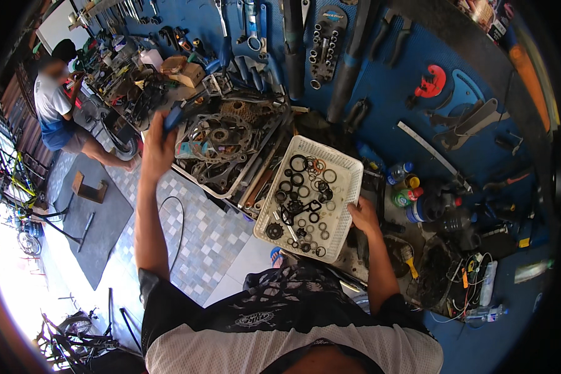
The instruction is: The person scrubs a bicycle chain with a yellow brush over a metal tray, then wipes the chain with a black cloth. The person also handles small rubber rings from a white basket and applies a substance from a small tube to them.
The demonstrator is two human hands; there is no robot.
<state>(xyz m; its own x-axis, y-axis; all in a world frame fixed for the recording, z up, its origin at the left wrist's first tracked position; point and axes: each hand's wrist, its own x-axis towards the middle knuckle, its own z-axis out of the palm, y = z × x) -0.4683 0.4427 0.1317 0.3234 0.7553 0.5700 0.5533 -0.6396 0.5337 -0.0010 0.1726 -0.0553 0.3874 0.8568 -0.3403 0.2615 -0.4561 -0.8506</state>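
My right hand [364,216] grips the right rim of a white perforated plastic basket [346,161], thumb over the edge. The basket tilts toward me. Inside lie several black and metal rings [298,163], a small dark cog [273,231] and a silver pin-like piece [291,232]. My left hand [159,144] is raised at the left, its fingers closed around a blue object [173,117] whose kind I cannot make out. Just right of that hand sits a larger tray [223,194] heaped with bicycle parts, among them a chainring [219,136] and a cassette [237,109].
Tools hang on the blue wall board [380,93]. Bottles [407,197], a yellow-handled brush [409,260] and cables [474,274] crowd the bench at right. Another person [56,103] stands far left by the long bench. Bicycles [25,181] and a dark mat [96,218] lie beyond.
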